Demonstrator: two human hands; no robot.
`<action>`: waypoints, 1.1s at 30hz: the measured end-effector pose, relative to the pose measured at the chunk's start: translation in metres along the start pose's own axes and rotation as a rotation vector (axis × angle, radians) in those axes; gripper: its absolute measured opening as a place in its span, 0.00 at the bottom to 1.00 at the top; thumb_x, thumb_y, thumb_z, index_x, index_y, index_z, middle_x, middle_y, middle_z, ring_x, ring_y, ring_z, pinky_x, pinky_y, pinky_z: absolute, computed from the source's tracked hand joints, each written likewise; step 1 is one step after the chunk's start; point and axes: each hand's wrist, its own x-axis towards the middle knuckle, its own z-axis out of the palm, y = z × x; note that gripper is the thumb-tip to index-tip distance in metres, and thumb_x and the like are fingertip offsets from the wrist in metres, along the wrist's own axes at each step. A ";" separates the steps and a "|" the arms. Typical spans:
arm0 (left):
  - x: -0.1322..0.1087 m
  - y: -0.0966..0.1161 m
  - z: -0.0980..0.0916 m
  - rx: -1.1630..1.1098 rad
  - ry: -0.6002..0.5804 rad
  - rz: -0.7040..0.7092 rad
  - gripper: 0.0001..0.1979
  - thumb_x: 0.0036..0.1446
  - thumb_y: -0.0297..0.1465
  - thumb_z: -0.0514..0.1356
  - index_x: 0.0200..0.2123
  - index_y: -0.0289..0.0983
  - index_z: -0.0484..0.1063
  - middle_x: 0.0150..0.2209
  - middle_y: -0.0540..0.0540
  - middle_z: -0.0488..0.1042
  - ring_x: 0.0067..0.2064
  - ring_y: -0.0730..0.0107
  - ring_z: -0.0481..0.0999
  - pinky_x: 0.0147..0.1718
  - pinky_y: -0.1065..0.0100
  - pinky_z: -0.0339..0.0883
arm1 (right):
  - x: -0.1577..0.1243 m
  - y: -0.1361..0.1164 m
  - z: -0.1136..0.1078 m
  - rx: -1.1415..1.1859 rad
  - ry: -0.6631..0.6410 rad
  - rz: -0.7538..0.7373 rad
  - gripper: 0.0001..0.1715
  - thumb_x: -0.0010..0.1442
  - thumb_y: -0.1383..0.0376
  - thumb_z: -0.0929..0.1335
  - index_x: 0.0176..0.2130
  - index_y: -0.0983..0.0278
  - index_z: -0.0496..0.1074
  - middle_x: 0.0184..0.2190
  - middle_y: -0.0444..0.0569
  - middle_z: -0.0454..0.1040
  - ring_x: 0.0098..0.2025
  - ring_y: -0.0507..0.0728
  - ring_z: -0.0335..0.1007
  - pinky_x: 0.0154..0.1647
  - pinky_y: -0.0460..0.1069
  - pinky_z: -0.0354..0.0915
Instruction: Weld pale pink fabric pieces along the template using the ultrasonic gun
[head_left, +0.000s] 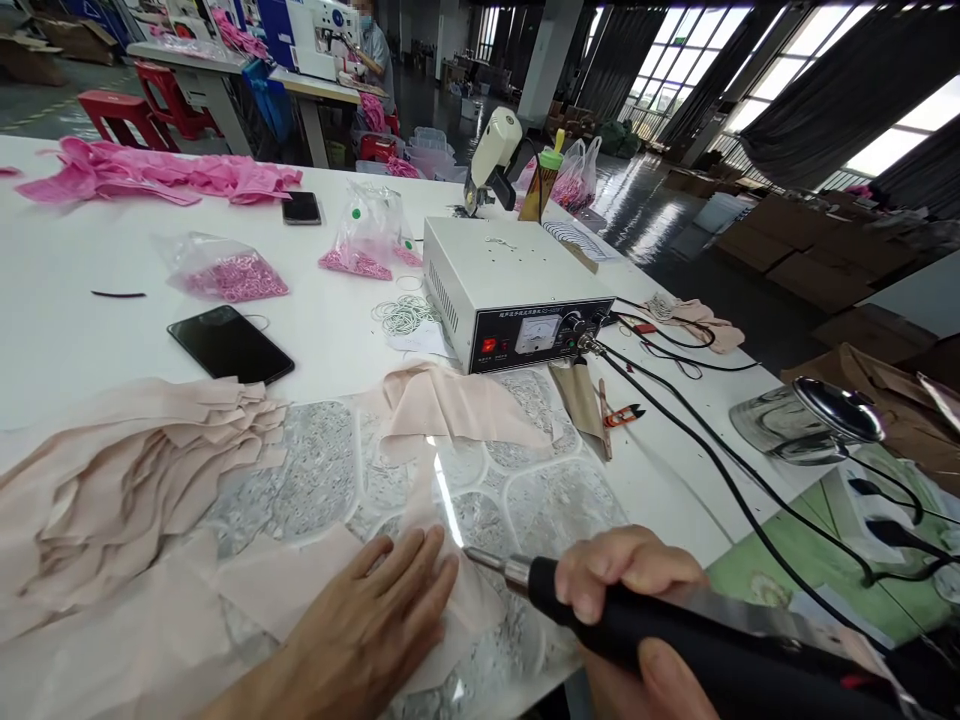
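a phone (230, 343) lies behind the fabric stack (150, 470), left of the control box (517, 275), which stands behind the tool (551, 592).

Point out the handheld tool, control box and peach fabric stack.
Handheld tool (697, 642): head view, on its black handle.
Control box (517, 270): head view, on its pale top panel.
Peach fabric stack (142, 465): head view, on its overlapping layers.

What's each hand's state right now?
Left hand: open, palm down on the pale pink fabric.
Right hand: closed around the black handheld tool.
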 end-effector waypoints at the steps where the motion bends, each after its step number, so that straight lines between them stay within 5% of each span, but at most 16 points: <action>1: -0.001 -0.001 -0.001 0.009 -0.036 0.011 0.19 0.72 0.32 0.50 0.63 0.38 0.65 0.61 0.41 0.70 0.61 0.56 0.66 0.56 0.57 0.54 | -0.001 -0.004 -0.002 -0.007 0.012 -0.012 0.08 0.62 0.57 0.66 0.41 0.57 0.68 0.32 0.45 0.64 0.27 0.54 0.64 0.27 0.52 0.68; 5: 0.001 -0.003 -0.007 0.042 -0.158 0.052 0.27 0.70 0.35 0.53 0.69 0.43 0.54 0.62 0.40 0.67 0.61 0.55 0.65 0.56 0.58 0.54 | -0.006 -0.011 -0.007 -0.044 0.032 -0.017 0.09 0.60 0.56 0.66 0.40 0.57 0.69 0.31 0.44 0.64 0.24 0.53 0.62 0.22 0.51 0.67; 10: 0.008 -0.003 -0.011 0.057 -0.126 0.066 0.22 0.69 0.29 0.51 0.65 0.41 0.62 0.60 0.41 0.68 0.60 0.55 0.65 0.56 0.57 0.51 | -0.008 -0.010 -0.008 -0.052 0.032 -0.020 0.10 0.60 0.56 0.66 0.41 0.55 0.69 0.31 0.45 0.66 0.23 0.52 0.62 0.21 0.50 0.68; 19: 0.008 -0.002 -0.010 0.083 -0.125 0.037 0.20 0.70 0.39 0.53 0.63 0.44 0.65 0.60 0.44 0.69 0.58 0.56 0.67 0.55 0.57 0.53 | -0.012 -0.014 -0.013 -0.005 0.001 0.049 0.10 0.63 0.55 0.68 0.42 0.57 0.69 0.33 0.44 0.68 0.25 0.52 0.67 0.27 0.50 0.71; 26: 0.005 0.000 -0.008 0.050 -0.130 0.020 0.23 0.67 0.40 0.55 0.64 0.45 0.64 0.60 0.43 0.70 0.60 0.55 0.64 0.57 0.54 0.47 | 0.001 0.006 -0.048 0.061 -0.413 -0.080 0.14 0.64 0.61 0.67 0.50 0.55 0.71 0.37 0.47 0.73 0.21 0.51 0.71 0.22 0.50 0.74; 33: 0.006 0.001 -0.009 0.094 -0.144 0.060 0.25 0.66 0.33 0.53 0.66 0.41 0.61 0.60 0.39 0.68 0.61 0.51 0.62 0.57 0.51 0.46 | -0.004 -0.003 -0.011 0.032 -0.032 -0.048 0.10 0.62 0.57 0.66 0.44 0.55 0.70 0.34 0.44 0.67 0.23 0.51 0.65 0.24 0.50 0.71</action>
